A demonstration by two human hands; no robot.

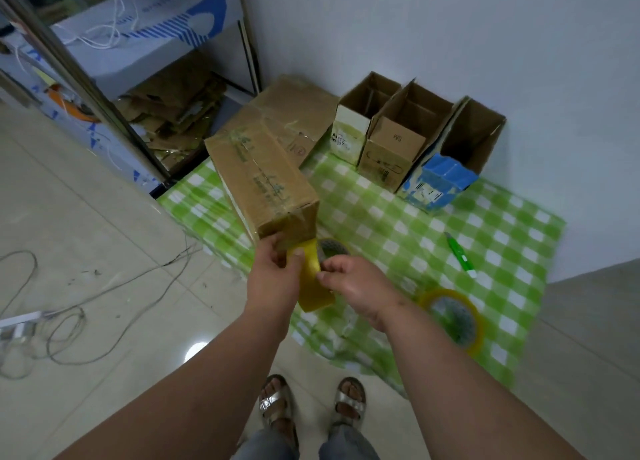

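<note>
A closed brown cardboard box (263, 179) lies on the green checked cloth (485, 238), its near end wrapped in clear tape. A roll of yellowish tape (313, 283) is held just below that end. My left hand (277, 276) grips the roll's left side, thumb on the tape band near the box. My right hand (356, 286) pinches the roll from the right. A strip of tape runs from the roll up onto the box end.
A second tape roll (453, 317) and a green utility knife (460, 255) lie on the cloth at right. Three open boxes (394, 148) stand against the wall. A larger taped box (287, 113) sits behind. Cables (69, 307) trail over the tiled floor at left, by a metal shelf (104, 89).
</note>
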